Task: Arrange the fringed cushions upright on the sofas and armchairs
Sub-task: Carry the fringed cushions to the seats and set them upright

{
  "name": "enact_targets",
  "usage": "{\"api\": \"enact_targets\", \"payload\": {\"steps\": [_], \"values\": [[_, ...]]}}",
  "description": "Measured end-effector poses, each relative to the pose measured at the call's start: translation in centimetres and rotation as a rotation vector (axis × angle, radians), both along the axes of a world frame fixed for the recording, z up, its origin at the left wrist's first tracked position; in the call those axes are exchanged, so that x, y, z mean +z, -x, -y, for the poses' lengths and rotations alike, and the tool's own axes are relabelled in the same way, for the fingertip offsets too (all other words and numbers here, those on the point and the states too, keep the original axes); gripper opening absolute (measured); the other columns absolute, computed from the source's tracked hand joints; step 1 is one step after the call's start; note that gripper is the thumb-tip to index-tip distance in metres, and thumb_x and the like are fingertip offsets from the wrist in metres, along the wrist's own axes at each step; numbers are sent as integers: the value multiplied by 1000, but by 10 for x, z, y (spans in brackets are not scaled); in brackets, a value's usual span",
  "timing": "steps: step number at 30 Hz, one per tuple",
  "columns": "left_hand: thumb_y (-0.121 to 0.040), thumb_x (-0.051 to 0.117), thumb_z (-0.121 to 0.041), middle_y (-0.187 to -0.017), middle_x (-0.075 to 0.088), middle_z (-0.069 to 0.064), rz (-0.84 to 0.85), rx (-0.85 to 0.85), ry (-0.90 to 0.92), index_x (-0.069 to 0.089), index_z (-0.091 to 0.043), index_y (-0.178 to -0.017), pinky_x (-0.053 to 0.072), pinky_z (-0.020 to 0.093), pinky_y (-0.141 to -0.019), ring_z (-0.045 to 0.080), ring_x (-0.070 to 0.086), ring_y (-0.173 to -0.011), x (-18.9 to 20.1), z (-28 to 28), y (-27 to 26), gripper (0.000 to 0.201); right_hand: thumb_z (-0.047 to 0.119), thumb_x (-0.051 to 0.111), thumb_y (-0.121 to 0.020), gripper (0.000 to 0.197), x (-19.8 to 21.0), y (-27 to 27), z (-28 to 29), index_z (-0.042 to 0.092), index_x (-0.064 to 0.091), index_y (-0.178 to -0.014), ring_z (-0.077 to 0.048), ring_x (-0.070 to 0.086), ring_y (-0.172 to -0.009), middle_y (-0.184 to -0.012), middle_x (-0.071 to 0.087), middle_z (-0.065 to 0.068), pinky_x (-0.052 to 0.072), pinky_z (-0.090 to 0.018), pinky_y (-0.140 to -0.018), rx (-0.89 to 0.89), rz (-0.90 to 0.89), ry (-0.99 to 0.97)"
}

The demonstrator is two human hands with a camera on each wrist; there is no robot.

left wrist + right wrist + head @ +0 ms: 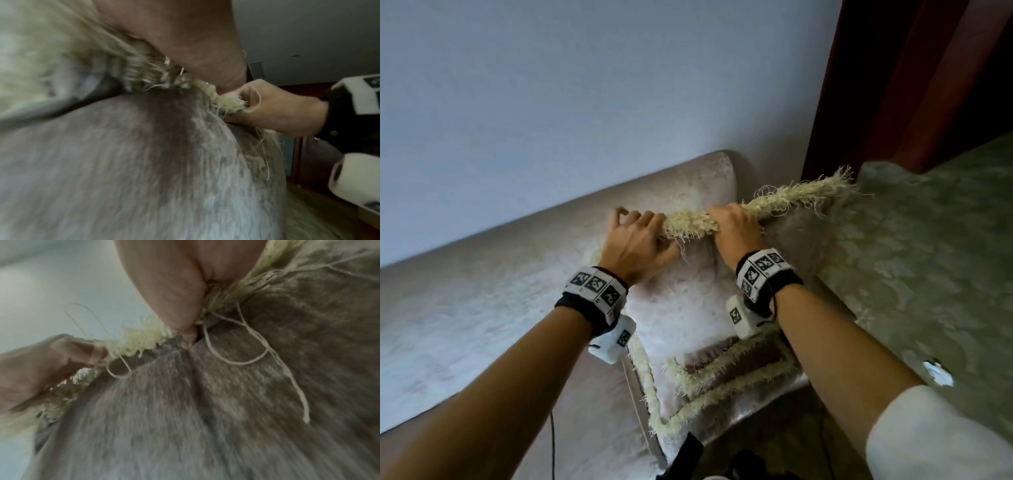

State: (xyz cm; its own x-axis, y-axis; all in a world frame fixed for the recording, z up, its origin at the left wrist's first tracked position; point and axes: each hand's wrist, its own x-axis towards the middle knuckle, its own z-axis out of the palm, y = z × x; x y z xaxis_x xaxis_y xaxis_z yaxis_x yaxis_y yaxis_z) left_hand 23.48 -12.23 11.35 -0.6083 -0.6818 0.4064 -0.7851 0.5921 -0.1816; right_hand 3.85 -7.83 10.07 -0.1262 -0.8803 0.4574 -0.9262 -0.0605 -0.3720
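Note:
A grey-beige velvet cushion (pixel 688 294) with a cream fringe stands upright in the corner of the sofa, against the backrest (pixel 517 260). Both hands hold its top fringed edge. My left hand (pixel 635 240) curls its fingers over the left part of the edge, thumb in front. My right hand (pixel 736 229) grips the edge just to the right. The left wrist view shows the cushion face (pixel 144 162) and the right hand (pixel 267 107) pinching the fringe. In the right wrist view my thumb (pixel 174 288) presses into the cushion (pixel 205 402). A second fringed cushion (pixel 739 363) lies flat on the seat below.
The sofa's patterned greenish armrest (pixel 914 260) rises close on the right. A dark red curtain (pixel 914 85) hangs behind it, and a pale wall (pixel 585 102) runs behind the backrest. The long seat stretches away to the left.

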Motion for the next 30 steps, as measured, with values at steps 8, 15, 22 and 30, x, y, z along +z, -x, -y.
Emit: {"api": "enact_targets", "payload": {"steps": [8,15,22,30], "values": [[-79,70,-42,-106,62,-2,207,121,-522,46,-18,-93,40,36,-85,18,55,-90,-61,-19,-12,36,-2,51,-87,29,-58,-32,-17,20,68,-99,-23,62,-83,-87,67,-2,45,-29,-71,126,-75,-244],[-86,64,-16,-72,55,-1,102,147,-446,48,-16,-79,46,31,-59,21,55,-66,-42,-14,0,17,-12,55,-82,41,-36,-17,-9,20,72,-102,-24,59,-84,-87,65,-5,39,-28,-72,123,-55,-174],[-75,61,4,-66,52,1,-84,69,-262,55,-10,-72,54,38,-65,21,51,-62,-18,12,6,16,-14,51,-83,44,-9,-1,7,15,71,-109,-21,55,-81,-86,66,-6,43,-30,-77,115,22,-22],[-86,59,-11,-112,55,6,22,266,-437,63,-12,-107,43,50,-96,27,50,-109,-70,10,-6,21,58,67,-78,50,-78,34,9,30,61,-120,-17,53,-118,-125,60,7,22,-50,-110,3,-129,-218]]}}
